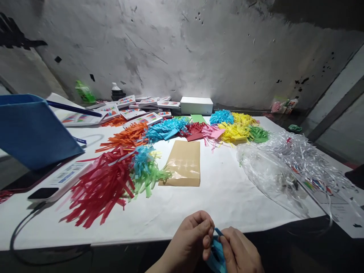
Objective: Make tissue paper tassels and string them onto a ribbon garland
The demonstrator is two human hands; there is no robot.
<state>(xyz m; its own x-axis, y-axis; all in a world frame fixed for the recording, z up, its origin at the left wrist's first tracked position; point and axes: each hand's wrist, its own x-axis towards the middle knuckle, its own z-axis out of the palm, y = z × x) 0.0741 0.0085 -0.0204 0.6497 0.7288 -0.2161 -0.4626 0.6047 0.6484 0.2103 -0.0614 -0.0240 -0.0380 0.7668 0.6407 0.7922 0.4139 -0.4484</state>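
Note:
At the near edge of the table, my left hand [196,231] and my right hand [240,250] are close together over a blue paper tassel [216,254]. My right thumb and fingers grip its narrow folded top, which sticks up between the hands. The fingers of my left hand are curled in a pinch against the tassel's left side; their exact hold is partly hidden. Loose blue strips hang below, cut off by the frame's lower edge. Beyond my hands lies a tan paper envelope [184,161] with shiny tape on it.
Red [105,185], orange [127,134], blue [165,129] and yellow fringed paper bunches [236,131] spread across the white-covered table [159,223]. Clear plastic wrapping [270,182] lies right. Left are a white device [57,185] with a cable and a blue bin [34,129]. Flat printed boxes [145,119] and a white box [196,105] stand behind.

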